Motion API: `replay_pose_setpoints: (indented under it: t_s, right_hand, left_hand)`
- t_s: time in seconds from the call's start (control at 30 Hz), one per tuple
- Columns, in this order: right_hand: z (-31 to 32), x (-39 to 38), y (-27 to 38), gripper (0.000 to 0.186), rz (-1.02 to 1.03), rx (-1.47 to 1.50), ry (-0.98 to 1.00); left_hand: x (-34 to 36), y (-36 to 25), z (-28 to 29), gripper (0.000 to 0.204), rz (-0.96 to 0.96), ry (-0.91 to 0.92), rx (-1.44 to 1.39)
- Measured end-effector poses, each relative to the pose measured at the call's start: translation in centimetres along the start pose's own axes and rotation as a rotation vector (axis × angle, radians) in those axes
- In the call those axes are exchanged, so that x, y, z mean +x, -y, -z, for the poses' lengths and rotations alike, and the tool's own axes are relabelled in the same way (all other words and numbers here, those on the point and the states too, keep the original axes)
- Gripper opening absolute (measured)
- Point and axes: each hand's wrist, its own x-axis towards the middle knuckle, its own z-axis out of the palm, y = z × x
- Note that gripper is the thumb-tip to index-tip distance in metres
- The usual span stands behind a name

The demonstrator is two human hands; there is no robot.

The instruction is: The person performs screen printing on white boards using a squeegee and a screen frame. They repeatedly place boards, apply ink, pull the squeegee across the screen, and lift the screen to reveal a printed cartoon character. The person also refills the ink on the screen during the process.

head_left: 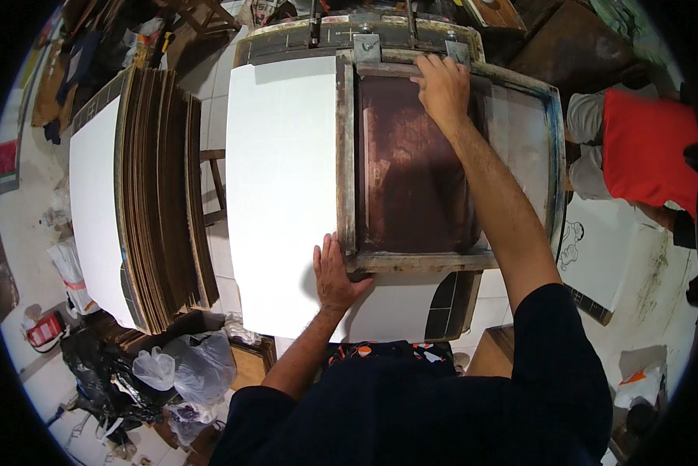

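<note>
A screen-printing frame (pixel 347 155) with weathered wooden rails lies over a white sheet (pixel 283 194) on a board. Dark brown covers much of its mesh (pixel 415 171), with a paler patch in the middle. My right hand (pixel 444 89) reaches across to the far end, its fingers closed over a strip that looks like a squeegee handle (pixel 388 70); the hand hides part of it. My left hand (pixel 337 279) rests flat and open on the white sheet, thumb spread, beside the frame's near left corner. Metal clamps (pixel 367 48) sit at the far rail.
On the left stands a row of upright boards (pixel 158 194), the outermost carrying a white sheet (pixel 96 210). Plastic bags (pixel 189 369) lie at lower left. Someone in red (pixel 648 147) is at the right, near a board with a line drawing (pixel 593 241).
</note>
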Motion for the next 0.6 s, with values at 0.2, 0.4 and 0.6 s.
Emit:
replay_pose_setpoints:
  t_s: [0.2,0.4,0.6]
  right_hand:
    - [3.6,-7.0,2.8,0.036,-0.045,-0.026,0.169]
    - [12.0,-21.8,10.7,0.036,-0.097,-0.038,0.247]
    - [14.8,-28.0,13.7,0.046,-0.128,-0.010,0.295]
  left_hand:
    - [0.2,0.0,-0.3,0.130,-0.050,-0.066,0.011]
    - [-0.1,0.0,-0.2,0.121,-0.047,-0.076,0.006]
    - [0.2,0.1,-0.7,0.120,-0.027,-0.125,-0.120]
